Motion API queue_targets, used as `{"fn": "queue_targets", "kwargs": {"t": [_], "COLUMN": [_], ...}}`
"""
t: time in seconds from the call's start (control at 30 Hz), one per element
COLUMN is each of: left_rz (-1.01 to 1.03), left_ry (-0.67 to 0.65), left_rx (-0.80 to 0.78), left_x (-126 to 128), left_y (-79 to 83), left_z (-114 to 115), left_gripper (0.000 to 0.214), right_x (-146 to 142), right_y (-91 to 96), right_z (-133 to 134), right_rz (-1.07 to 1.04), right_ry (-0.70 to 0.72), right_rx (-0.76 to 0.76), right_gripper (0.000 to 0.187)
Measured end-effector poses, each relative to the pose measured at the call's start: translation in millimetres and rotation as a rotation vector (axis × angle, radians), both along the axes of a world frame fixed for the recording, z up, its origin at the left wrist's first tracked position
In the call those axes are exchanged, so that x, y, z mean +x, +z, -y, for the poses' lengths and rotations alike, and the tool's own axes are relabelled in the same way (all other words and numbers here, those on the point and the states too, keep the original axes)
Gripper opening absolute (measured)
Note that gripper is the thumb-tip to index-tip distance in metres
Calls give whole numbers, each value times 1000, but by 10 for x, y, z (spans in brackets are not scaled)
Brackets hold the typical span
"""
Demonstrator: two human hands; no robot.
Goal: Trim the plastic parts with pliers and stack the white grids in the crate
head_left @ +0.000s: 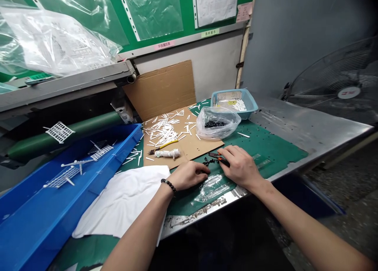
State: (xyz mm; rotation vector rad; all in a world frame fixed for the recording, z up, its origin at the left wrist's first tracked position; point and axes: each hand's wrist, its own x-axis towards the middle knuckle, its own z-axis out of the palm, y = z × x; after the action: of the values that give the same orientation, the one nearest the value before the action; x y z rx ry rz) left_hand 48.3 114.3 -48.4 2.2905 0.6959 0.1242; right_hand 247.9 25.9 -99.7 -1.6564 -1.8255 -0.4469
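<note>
My right hand (240, 164) is closed around small cutting pliers (220, 158) with orange and black handles. Their jaws point left, at a small black plastic piece (209, 162) with short branches. Fingers of my left hand (189, 174) are pressed together at the near side of that black piece and appear to grip it; the fingertips are partly hidden. Just beyond my hands, a clear plastic bag (218, 123) stands open with many small black parts inside. A second pair of cutters with yellow handles (165, 145) lies on the cardboard (189, 149), beside a white wrapped roll (167, 153).
Loose white sticks (163, 131) cover the cardboard. A light blue basket (251, 105) stands behind the bag. To the left are a blue bin (88, 208) with white plastic grids and a white cloth (126, 196). A fan (333, 74) stands at the right.
</note>
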Motion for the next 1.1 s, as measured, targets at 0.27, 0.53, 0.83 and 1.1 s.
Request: {"fn": "queue_targets", "kwargs": {"t": [0.27,0.53,0.83,1.1], "left_rz": [241,599,585,526], "left_ry": [174,452,418,379], "left_rx": [-254,-833,-868,-888], "left_x": [50,98,90,99], "left_y": [16,-33,-15,-52], "left_z": [-14,-75,-56,-49], "left_gripper": [21,26,36,33], "right_x": [4,8,-24,-38], "right_y": [16,17,51,82], "right_z": [11,6,14,23], "right_rz": [-18,-11,29,54], "right_ry": [16,63,76,82], "right_rx": [-3,-16,-12,-31], "right_gripper": [20,20,20,18]}}
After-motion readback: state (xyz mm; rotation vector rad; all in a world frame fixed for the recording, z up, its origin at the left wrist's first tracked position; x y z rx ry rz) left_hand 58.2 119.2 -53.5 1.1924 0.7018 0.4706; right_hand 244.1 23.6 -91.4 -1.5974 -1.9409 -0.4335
